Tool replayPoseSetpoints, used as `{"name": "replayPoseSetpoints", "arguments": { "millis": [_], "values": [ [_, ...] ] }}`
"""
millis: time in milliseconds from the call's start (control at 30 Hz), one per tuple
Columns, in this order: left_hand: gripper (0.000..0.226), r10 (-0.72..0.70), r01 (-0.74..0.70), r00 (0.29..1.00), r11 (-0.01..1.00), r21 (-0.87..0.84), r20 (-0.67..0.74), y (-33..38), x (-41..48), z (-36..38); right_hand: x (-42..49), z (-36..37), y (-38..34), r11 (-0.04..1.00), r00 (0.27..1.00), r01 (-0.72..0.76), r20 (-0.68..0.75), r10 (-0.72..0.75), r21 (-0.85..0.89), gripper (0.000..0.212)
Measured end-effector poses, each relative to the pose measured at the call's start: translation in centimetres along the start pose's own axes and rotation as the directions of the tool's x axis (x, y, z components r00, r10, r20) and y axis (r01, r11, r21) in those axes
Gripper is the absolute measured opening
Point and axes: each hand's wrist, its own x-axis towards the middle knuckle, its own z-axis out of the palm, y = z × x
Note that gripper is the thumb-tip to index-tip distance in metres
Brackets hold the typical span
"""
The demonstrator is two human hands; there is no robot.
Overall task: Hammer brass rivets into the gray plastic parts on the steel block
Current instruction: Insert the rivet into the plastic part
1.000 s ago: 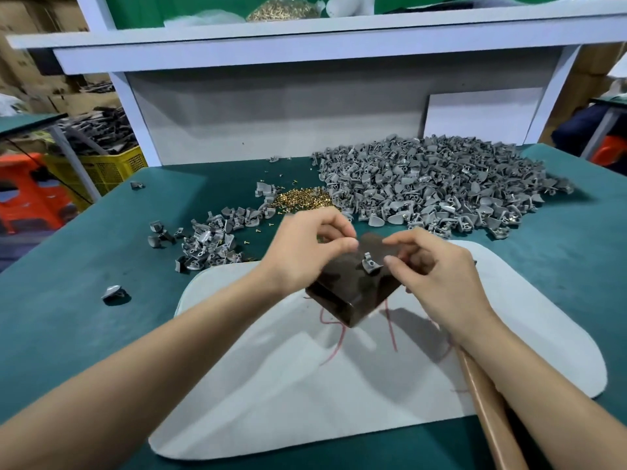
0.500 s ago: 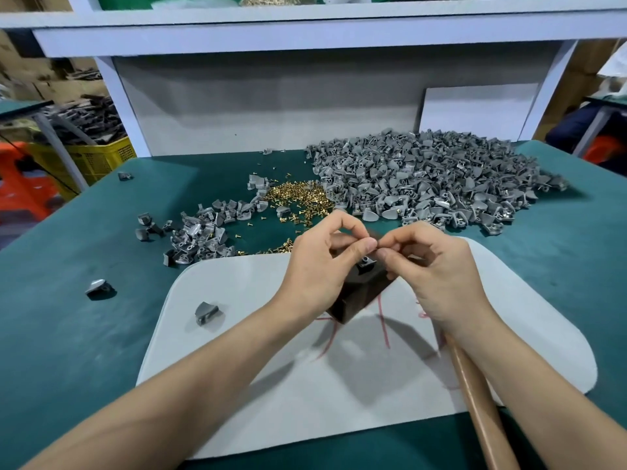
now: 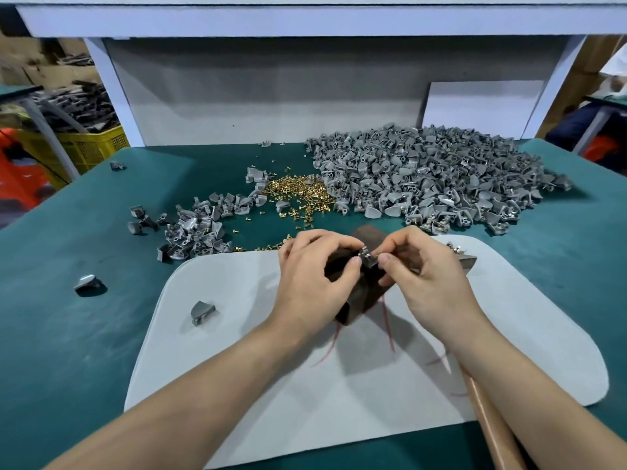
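Observation:
A dark steel block (image 3: 360,296) stands on a white mat (image 3: 264,395). One small gray plastic part (image 3: 368,258) sits on the block's top edge. My left hand (image 3: 314,279) pinches this part from the left with thumb and forefinger, and my right hand (image 3: 425,279) pinches it from the right. A hammer's wooden handle (image 3: 492,432) runs under my right wrist, and its metal head (image 3: 465,261) pokes out behind that hand. Loose brass rivets (image 3: 298,195) lie in a heap beyond the block. Whether a rivet is in the part is hidden by my fingers.
A large heap of gray parts (image 3: 431,174) fills the back right of the green table. A smaller heap (image 3: 200,228) lies at the left. Single parts rest on the mat (image 3: 202,312) and on the table (image 3: 87,283). A white shelf post (image 3: 112,93) stands behind.
My two hands have closed in on the part on the block, fingertips now almost touching. A single gray part has appeared on the mat at the left. My head has tilted down.

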Motion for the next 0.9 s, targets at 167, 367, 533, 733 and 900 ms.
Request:
{"name": "replayPoseSetpoints", "arguments": {
  "millis": [167, 367, 533, 733, 900],
  "values": [
    [0.022, 0.152, -0.151, 0.988, 0.988, 0.016, -0.015, 0.2, -0.5, 0.1, 0.0, 0.2, 0.0, 1.0, 0.994, -0.024, -0.11, 0.025, 0.009, 0.019],
    [0.03, 0.213, -0.214, 0.976, 0.976, 0.037, 0.037, 0.4, -0.7, 0.1, 0.1, -0.4, -0.1, 0.999, 0.992, -0.049, -0.12, 0.048, -0.001, 0.019],
    [0.032, 0.263, -0.265, 0.964, 0.963, 0.056, 0.031, 0.6, -0.9, 0.1, -0.2, -0.4, -0.6, 0.969, 0.993, -0.093, -0.052, 0.108, 0.231, 0.016],
    [0.033, 0.267, -0.273, 0.96, 0.959, -0.081, -0.083, 0.5, -0.8, 0.3, -0.4, -0.1, -1.1, 0.945, 0.997, -0.069, -0.009, 0.075, 0.32, 0.018],
    [0.034, 0.243, -0.254, 0.964, 0.962, -0.101, -0.108, 0.3, -0.6, 0.2, -0.4, -0.2, -1.0, 0.936, 0.999, -0.043, -0.013, 0.051, 0.348, 0.02]
  ]
}}
